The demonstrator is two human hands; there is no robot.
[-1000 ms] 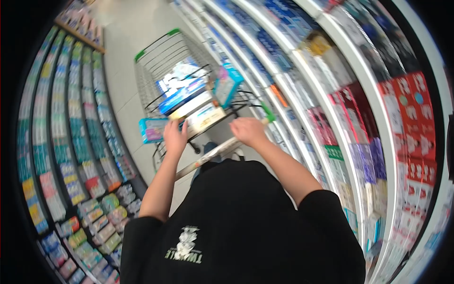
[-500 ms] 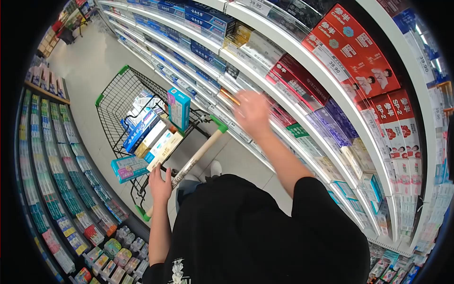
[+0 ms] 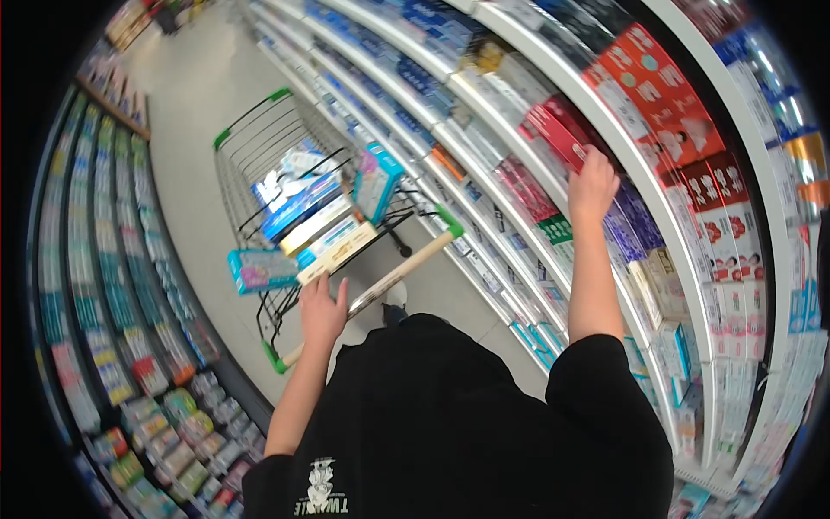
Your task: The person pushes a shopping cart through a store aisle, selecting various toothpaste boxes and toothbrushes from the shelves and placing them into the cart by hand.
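My right hand [image 3: 594, 189] is closed on the near end of a red toothpaste box [image 3: 556, 130] on the shelf at the right. The box's far end stays among the other cartons. Resting across the handle [image 3: 399, 275] of a shopping cart [image 3: 275, 138], my left hand [image 3: 322, 313] has its fingers stretched out and thumb apart. Its fingertips are close to a cream box [image 3: 339, 253]; whether they touch it I cannot tell. A blue box [image 3: 303, 208] lies beyond the cream one, with teal boxes [image 3: 378, 183] [image 3: 261, 270] at both sides of the cart.
Stocked shelves [image 3: 510, 186] run along the right, with large red cartons [image 3: 657, 95] higher up and purple boxes [image 3: 624, 233] below my right hand. Another product rack [image 3: 117, 277] lines the left. The aisle floor [image 3: 186, 130] stretches ahead past the cart.
My right hand has moved right, from in front of the shelves onto the red toothpaste box, and closed on it. My left hand stays at the cart handle. The view has shifted.
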